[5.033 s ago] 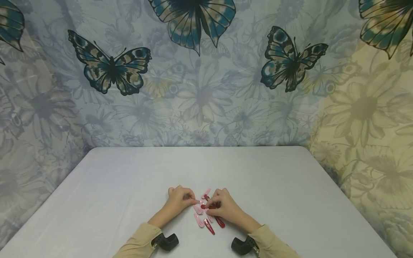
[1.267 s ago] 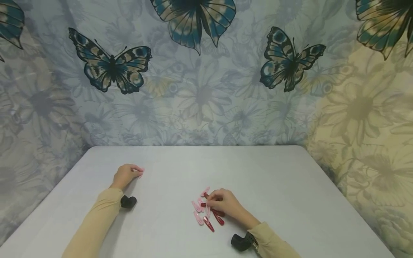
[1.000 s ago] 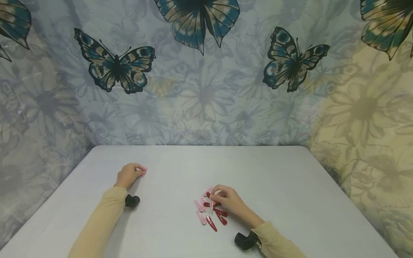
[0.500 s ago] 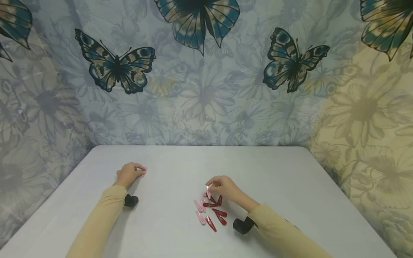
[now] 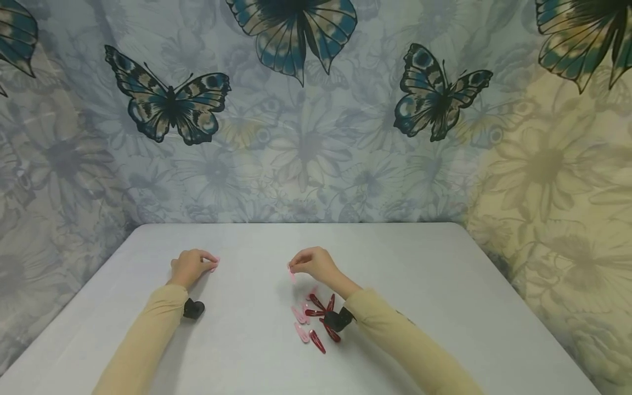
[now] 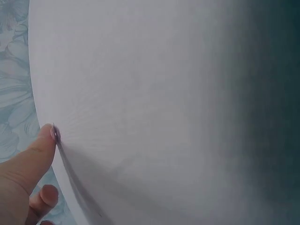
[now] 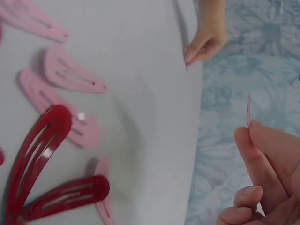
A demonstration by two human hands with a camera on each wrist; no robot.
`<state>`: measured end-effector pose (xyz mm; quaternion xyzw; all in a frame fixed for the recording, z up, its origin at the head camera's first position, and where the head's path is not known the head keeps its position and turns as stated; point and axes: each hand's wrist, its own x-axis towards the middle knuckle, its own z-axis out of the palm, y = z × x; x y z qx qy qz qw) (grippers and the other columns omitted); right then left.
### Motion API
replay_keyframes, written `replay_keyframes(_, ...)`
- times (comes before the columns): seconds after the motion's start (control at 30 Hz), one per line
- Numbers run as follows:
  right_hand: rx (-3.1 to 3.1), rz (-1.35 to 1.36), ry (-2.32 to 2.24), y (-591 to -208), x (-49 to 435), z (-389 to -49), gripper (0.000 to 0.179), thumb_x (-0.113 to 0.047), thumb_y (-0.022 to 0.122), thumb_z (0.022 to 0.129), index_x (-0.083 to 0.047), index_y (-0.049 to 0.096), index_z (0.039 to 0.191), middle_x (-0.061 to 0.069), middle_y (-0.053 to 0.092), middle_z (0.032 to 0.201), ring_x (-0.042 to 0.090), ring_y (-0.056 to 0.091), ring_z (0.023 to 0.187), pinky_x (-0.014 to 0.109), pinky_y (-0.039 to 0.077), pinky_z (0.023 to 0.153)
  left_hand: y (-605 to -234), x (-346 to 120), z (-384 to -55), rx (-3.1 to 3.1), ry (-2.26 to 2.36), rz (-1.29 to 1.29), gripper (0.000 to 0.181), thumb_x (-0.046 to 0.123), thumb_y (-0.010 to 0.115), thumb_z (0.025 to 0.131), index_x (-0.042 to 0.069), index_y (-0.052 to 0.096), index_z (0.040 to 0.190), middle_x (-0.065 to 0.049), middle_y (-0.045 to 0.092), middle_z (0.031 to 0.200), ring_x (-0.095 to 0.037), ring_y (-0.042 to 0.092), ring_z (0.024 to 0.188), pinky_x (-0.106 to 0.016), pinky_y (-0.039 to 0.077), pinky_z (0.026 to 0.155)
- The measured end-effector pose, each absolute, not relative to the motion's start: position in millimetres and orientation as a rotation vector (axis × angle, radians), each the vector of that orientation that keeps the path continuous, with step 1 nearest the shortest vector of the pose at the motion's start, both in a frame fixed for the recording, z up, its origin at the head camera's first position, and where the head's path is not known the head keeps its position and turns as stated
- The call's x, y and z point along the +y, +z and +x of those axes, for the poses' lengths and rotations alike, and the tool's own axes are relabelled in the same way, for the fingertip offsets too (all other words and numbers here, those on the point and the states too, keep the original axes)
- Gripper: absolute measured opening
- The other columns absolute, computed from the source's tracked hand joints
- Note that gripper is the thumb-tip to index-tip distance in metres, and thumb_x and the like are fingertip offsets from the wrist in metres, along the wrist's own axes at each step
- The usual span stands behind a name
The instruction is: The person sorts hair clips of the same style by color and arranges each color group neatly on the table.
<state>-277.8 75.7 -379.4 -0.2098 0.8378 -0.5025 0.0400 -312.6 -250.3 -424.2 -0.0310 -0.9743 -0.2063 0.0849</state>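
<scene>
My left hand (image 5: 190,267) is over the far left part of the table, pinching a pink hair clip (image 5: 215,265) between thumb and forefinger. In the left wrist view that clip (image 6: 56,135) shows edge-on at the fingertip. My right hand (image 5: 316,264) pinches another pink hair clip (image 5: 292,274), held beyond the pile; the right wrist view shows this clip (image 7: 249,108) as a thin upright edge. Below the right forearm lie several red hair clips (image 5: 317,341) and several pink hair clips (image 5: 301,332), some overlapping. The right wrist camera partly covers the red ones.
A white table (image 5: 257,351) extends under both arms, its far edge against a wall covering (image 5: 306,181) printed with flowers and butterflies. Black wrist cameras hang at the left cuff (image 5: 175,296) and the right cuff (image 5: 360,307).
My left hand has gone from the pile to the far left with a pink hair clip. My right hand has lifted a pink hair clip from the pile and carried it forward and left.
</scene>
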Motion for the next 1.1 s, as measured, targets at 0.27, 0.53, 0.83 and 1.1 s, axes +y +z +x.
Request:
replay_keyframes(0.27, 2.548, -0.554, -1.563, -389.6, 44.7, -292.0, 0.008, -0.008, 0.073, 0.074, -0.004, 0.069, 0.079, 0.001, 0.066, 0.075, 0.011, 0.058, 0.067, 0.026, 0.045, 0.063, -425.7, -254.2, -307.1, -2.888, -0.607, -0.1, 0.015, 0.027, 0.069, 0.078, 0.012, 0.07, 0.076, -0.007, 0.058, 0.075, -0.032, 0.046, 0.077, -0.048, 0.032, 0.062)
replay_keyframes(0.53, 2.542, -0.537, -1.627, -399.3, 13.1, -307.0, 0.01, -0.004, 0.073, 0.072, -0.003, 0.069, 0.081, 0.003, 0.066, 0.074, 0.011, 0.06, 0.068, 0.026, 0.044, 0.068, -430.7, -254.8, -316.4, -2.876, -0.513, -0.176, 0.017, 0.031, 0.067, 0.078, 0.018, 0.066, 0.067, -0.007, 0.059, 0.075, -0.031, 0.047, 0.074, -0.052, 0.03, 0.066)
replay_keyframes(0.83, 2.534, -0.54, -1.701, -411.2, -24.1, -318.7, 0.01, -0.004, 0.074, 0.071, -0.003, 0.069, 0.08, 0.002, 0.066, 0.071, 0.009, 0.059, 0.064, 0.024, 0.044, 0.066, -419.9, -251.8, -313.6, -2.905, -0.527, -0.142, 0.016, 0.029, 0.067, 0.079, 0.014, 0.069, 0.073, -0.007, 0.059, 0.074, -0.029, 0.047, 0.074, -0.054, 0.027, 0.071)
replay_keyframes(1.1, 2.619, -0.504, -1.682, -425.3, -52.6, -325.3, 0.007, -0.001, 0.073, 0.07, -0.003, 0.069, 0.076, 0.001, 0.064, 0.066, 0.007, 0.056, 0.059, 0.021, 0.042, 0.062, -425.6, -252.8, -311.7, -2.926, -0.558, -0.149, 0.018, 0.028, 0.067, 0.079, 0.016, 0.066, 0.066, -0.004, 0.056, 0.073, -0.027, 0.049, 0.071, -0.052, 0.029, 0.068)
